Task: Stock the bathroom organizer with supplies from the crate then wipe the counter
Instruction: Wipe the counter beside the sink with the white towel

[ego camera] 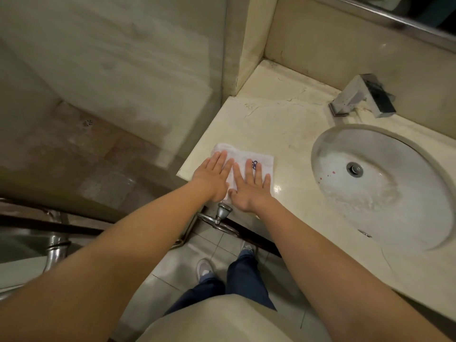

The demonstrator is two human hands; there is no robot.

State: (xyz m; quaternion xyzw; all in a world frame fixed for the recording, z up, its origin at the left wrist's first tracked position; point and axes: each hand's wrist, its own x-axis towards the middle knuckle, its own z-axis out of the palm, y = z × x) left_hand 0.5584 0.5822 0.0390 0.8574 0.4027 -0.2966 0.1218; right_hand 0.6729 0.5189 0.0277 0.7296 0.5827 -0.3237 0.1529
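Note:
A small white cloth (264,161) with a blue mark lies flat on the cream marble counter (278,119), near its left front corner. My left hand (214,177) presses on the cloth's left part with straight fingers. My right hand (250,185) lies flat beside it on the cloth's right part, fingers spread. The two hands almost touch at the thumbs. No crate or organizer is in view.
An oval white sink (385,186) with a metal drain is set into the counter on the right, with a square chrome tap (362,99) behind it. A glass shower panel (111,82) stands to the left. A metal knob (222,212) sits below the counter edge.

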